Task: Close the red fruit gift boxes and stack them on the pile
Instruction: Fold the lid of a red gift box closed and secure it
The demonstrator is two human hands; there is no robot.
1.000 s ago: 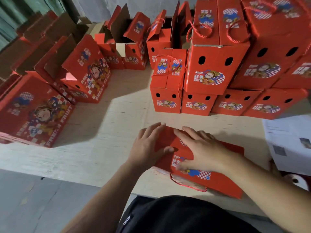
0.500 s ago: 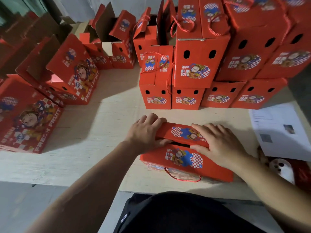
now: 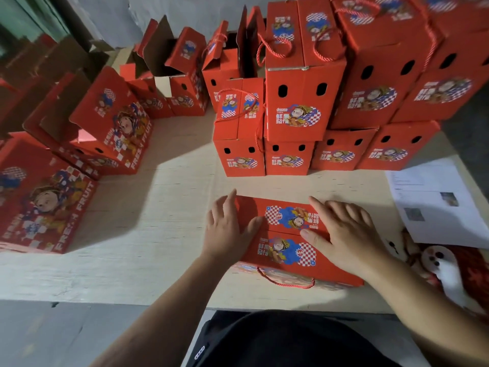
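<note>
- Left hand [image 3: 229, 229]: fingers straight, flat on box [image 3: 285, 243] left end.
- Right hand [image 3: 344, 234]: fingers straight, pressing top flaps.
- Pile [image 3: 330, 102]: far right on table [image 3: 158, 221].

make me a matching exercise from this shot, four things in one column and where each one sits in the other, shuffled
Things:
1. box under both hands
2. paper sheets
3. open boxes with raised flaps
4. pile of closed boxes

Places:
A. back left of the table
B. near table edge, in front of the person
C. back right, stacked in layers
D. right edge of the table

Pairs: 1-B, 2-D, 3-A, 4-C
</note>
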